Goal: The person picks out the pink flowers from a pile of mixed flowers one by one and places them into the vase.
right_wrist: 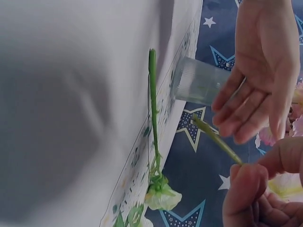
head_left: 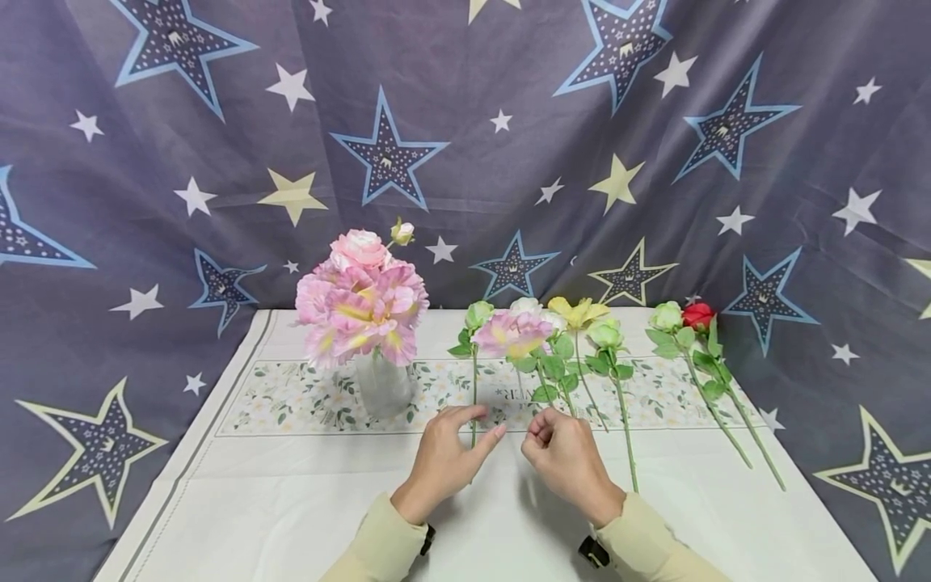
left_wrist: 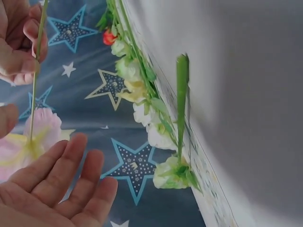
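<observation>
My right hand pinches the thin stem of a pink flower with yellow streaks, whose bloom leans toward the back of the table. Its cut end points back past the fingers in the right wrist view. Beside it, my left hand has its fingers extended and apart from that stem, palm showing in the left wrist view. A clear ribbed vase stands left of my hands and holds a bunch of pink blooms. Under the left hand's fingertips lies a pale green rose on its stem.
Right of my hands lie a yellow flower, white and pale green roses, and a red rose next to another green one. A floral printed runner crosses the white tabletop. Behind hangs a star-patterned curtain.
</observation>
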`<state>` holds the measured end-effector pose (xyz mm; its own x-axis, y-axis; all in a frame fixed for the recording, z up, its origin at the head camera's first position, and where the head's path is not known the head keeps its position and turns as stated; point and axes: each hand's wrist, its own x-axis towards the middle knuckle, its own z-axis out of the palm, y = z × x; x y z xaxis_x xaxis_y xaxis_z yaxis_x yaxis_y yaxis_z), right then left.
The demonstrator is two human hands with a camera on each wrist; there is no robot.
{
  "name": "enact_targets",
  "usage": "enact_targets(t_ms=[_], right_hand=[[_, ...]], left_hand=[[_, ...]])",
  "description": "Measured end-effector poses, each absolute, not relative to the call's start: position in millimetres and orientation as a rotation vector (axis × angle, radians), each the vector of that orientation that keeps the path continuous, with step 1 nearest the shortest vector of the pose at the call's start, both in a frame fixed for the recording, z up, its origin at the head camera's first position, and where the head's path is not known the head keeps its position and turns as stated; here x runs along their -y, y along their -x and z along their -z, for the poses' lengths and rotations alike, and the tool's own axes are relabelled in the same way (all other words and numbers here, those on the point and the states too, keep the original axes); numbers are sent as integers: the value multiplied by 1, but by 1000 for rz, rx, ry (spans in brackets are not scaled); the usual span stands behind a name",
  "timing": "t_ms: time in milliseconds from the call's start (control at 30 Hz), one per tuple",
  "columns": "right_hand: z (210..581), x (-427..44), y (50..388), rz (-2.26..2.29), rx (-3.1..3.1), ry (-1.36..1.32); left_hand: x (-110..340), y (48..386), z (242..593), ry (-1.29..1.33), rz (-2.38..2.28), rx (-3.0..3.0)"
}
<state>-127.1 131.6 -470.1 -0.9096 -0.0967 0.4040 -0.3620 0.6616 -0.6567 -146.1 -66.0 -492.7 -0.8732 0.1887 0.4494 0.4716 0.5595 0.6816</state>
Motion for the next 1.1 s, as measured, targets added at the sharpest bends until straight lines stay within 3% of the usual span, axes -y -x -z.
enact_targets(t_ms=[1100], right_hand=[[482, -109, 116, -1105, 2574, -476]], left_hand=[[49, 157, 488, 427, 1560, 2325]])
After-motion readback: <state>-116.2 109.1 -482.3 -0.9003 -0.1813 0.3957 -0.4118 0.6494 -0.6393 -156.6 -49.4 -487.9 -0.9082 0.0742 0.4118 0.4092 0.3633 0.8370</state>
